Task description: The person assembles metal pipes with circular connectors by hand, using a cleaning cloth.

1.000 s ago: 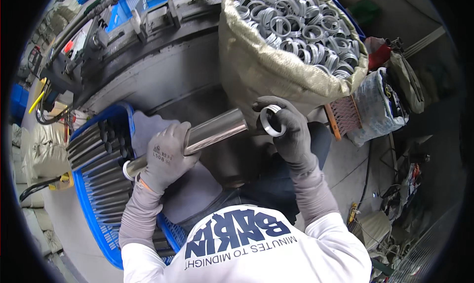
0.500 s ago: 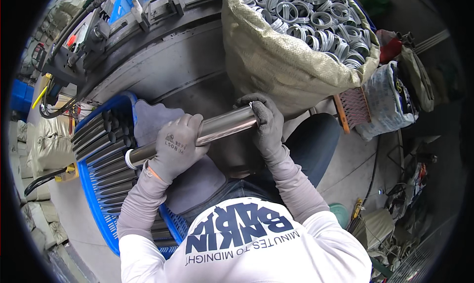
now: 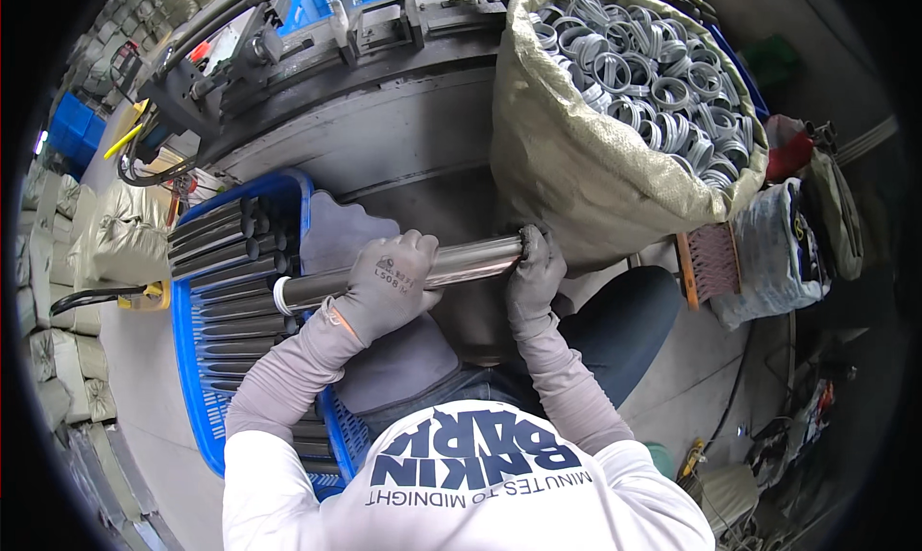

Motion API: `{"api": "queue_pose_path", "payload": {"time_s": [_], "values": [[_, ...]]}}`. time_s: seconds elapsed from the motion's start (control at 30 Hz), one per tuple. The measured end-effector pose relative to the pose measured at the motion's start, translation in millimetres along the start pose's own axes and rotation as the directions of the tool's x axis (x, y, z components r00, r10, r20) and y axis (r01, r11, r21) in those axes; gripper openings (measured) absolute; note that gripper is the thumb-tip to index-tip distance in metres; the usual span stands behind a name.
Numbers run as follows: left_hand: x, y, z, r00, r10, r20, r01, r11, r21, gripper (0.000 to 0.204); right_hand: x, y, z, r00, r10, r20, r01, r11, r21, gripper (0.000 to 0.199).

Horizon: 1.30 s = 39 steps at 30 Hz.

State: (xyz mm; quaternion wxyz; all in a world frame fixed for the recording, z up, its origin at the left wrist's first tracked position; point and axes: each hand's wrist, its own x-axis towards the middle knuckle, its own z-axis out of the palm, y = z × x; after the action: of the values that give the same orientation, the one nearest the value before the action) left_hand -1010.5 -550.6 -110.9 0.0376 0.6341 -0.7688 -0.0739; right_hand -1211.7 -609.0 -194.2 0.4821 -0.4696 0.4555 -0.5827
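Observation:
A shiny metal tube [image 3: 475,261] lies across my lap area, nearly level and slightly higher at its right end. Gripped around its middle is my left hand [image 3: 392,277], in a grey glove. My right hand [image 3: 535,280], gloved in grey with darkened fingertips, closes over the tube's right end. A white ring [image 3: 280,295] sits around the left end. Beneath that end, a blue plastic basket [image 3: 200,397] holds several dark metal tubes [image 3: 230,313], stacked side by side.
Ahead on the right stands a woven sack [image 3: 576,167] full of grey ring-shaped parts [image 3: 634,80]. A metal machine bench [image 3: 384,61] runs along the front. Grey sheet material [image 3: 341,229] drapes over the basket's edge. A brown woven-seat stool [image 3: 711,263] and a plastic bag [image 3: 776,253] are at right.
The tube has tilted closer to level. My right hand has turned and its fingers now wrap the tube's right end. The whole view has shifted, so the surroundings sit further right.

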Motion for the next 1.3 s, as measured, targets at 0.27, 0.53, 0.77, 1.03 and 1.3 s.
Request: {"api": "queue_pose_path", "payload": {"time_s": [0.27,0.53,0.77,1.03,1.3], "values": [[5,-29,-34,0.978,0.180,0.109,-0.157,0.969,-0.192,0.069,18,-23,6,0.986,0.048,0.158,-0.069,0.989,0.131,0.033],[26,-27,-35,0.981,0.173,0.093,-0.154,0.972,-0.178,0.070,37,-24,10,0.986,0.099,0.134,-0.095,0.995,-0.039,0.035],[10,-40,-58,0.988,0.153,-0.027,-0.151,0.898,-0.413,0.065,35,-64,-5,0.880,0.055,0.471,-0.315,0.810,0.495,0.061],[-3,-42,-89,0.953,0.002,0.303,0.211,0.714,-0.668,0.080,32,-96,-19,0.731,-0.052,0.681,-0.134,0.967,0.218,0.088],[5,-43,-83,0.979,0.109,0.173,0.039,0.731,-0.681,0.072,34,-87,-23,0.735,-0.068,0.675,-0.083,0.979,0.189,0.087]]}}
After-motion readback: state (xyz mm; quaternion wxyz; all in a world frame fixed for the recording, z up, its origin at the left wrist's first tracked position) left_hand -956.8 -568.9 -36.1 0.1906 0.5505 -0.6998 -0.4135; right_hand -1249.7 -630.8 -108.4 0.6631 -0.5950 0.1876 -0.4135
